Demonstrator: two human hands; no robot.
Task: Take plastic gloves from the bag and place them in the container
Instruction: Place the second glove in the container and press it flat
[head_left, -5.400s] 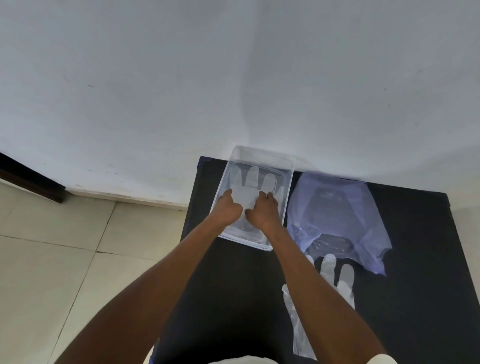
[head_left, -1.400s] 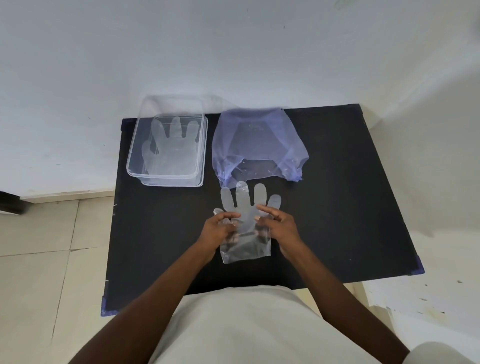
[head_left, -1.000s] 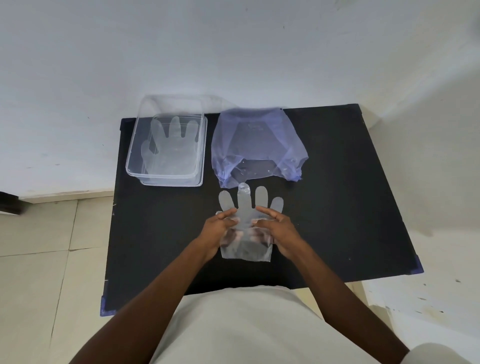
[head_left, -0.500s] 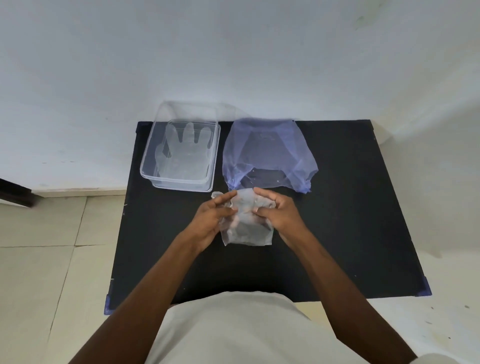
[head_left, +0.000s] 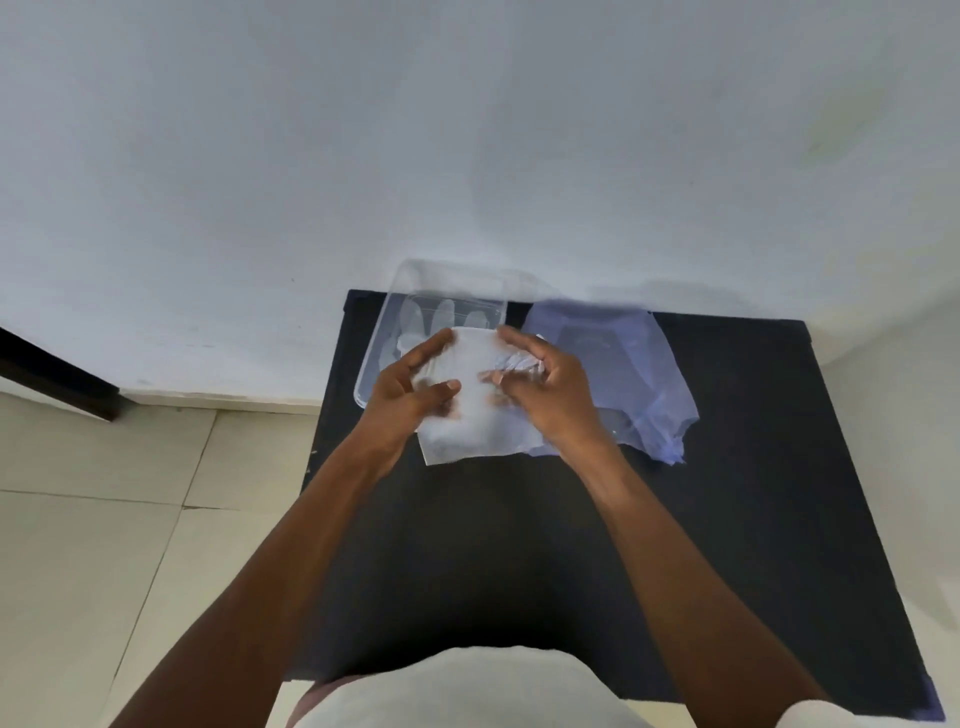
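I hold a thin clear plastic glove (head_left: 470, 415) between both hands, lifted off the black table (head_left: 727, 519). My left hand (head_left: 410, 395) grips its left edge and my right hand (head_left: 545, 389) its right edge, where the glove's fingers look bunched. The glove hangs in front of the near right part of the clear plastic container (head_left: 400, 291), which stands at the table's back left with another glove (head_left: 441, 314) lying flat inside. The bluish translucent bag (head_left: 623, 364) lies to the container's right, partly behind my right hand.
A white wall rises right behind the table. Pale floor tiles (head_left: 104, 493) lie to the left, with a dark bar (head_left: 52, 379) at the wall's foot. My white shirt (head_left: 493, 691) fills the bottom edge.
Both hands lifted the glove from the table's middle, bunched its fingers, and carried it up and left toward the container. The view swung left as well.
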